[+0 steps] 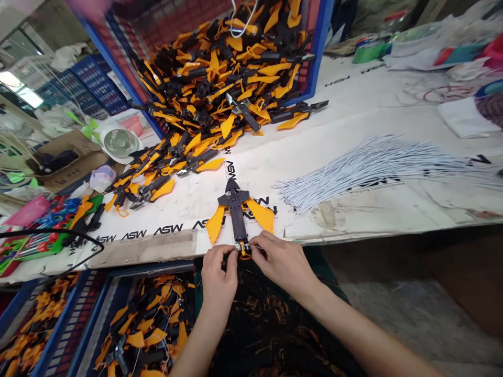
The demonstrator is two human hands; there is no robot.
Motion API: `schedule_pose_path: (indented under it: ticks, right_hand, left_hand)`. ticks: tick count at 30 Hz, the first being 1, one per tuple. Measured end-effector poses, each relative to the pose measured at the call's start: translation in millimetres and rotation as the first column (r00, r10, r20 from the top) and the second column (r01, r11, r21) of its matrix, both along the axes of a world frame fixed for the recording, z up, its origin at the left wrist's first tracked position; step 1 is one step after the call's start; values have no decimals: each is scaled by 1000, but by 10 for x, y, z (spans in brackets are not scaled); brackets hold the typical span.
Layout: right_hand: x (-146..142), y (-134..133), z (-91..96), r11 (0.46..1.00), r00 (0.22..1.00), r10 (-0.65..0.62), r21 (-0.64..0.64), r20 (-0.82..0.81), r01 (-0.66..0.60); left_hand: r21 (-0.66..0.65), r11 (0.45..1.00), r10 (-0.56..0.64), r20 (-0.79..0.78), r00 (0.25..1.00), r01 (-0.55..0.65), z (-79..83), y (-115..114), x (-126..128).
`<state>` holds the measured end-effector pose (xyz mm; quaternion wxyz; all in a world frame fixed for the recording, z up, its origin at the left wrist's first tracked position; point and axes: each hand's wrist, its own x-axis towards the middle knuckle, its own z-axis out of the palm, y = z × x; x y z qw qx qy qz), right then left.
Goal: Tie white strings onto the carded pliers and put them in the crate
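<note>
A black toy (237, 214) with two orange wings lies at the table's front edge, its pointed tip turned away from me. At its near end are a small silvery part and an orange loop (245, 256). My left hand (219, 272) pinches this end from the left, thumb and forefinger together. From the right, my right hand (281, 261) closes its fingers on the same end. What exactly lies between the fingertips is too small to make out fully.
A blue crate (321, 52) tipped on its side spills similar black and orange toys (212, 78) onto the table. White ties (365, 167) lie in a bundle at right. Below the edge, another crate (94, 319) holds more toys. A small fan (120, 141) stands left.
</note>
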<state>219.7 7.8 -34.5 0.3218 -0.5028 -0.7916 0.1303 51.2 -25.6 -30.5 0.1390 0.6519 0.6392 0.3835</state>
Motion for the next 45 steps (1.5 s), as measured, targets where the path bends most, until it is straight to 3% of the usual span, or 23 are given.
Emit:
schedule_pose_path:
  ticks: [4, 10, 17, 24, 31, 36, 45]
  right_hand:
    - [-32, -18, -17, 999, 999, -8, -33, -32, 7]
    - [-52, -33, 3, 994, 996, -61, -93, -57, 56]
    - [-70, -37, 44, 991, 997, -69, -113, 35, 72]
    - [-51, -41, 37, 985, 996, -3, -174, -86, -12]
    - [-110, -92, 74, 963, 993, -105, -255, -59, 86]
    - [-74, -78, 75, 925, 982, -139, -372, -132, 81]
    - [-100, -46, 67, 967, 991, -91, -246, -97, 65]
  left_hand:
    - [-128, 992, 12, 141, 990, 6, -24, -34, 68]
    - [-234, 971, 137, 350, 927, -55, -110, -28, 127]
    - [-272, 961, 189, 486, 853, -58, -148, -14, 133]
    - [-294, 955, 220, 643, 734, -29, -136, 23, 164]
    - [-314, 949, 224, 679, 699, 1, -148, 30, 155]
    - [-337, 942, 236, 651, 722, -5, -116, 22, 159]
    - [-335, 942, 212, 641, 738, 21, -59, 29, 183]
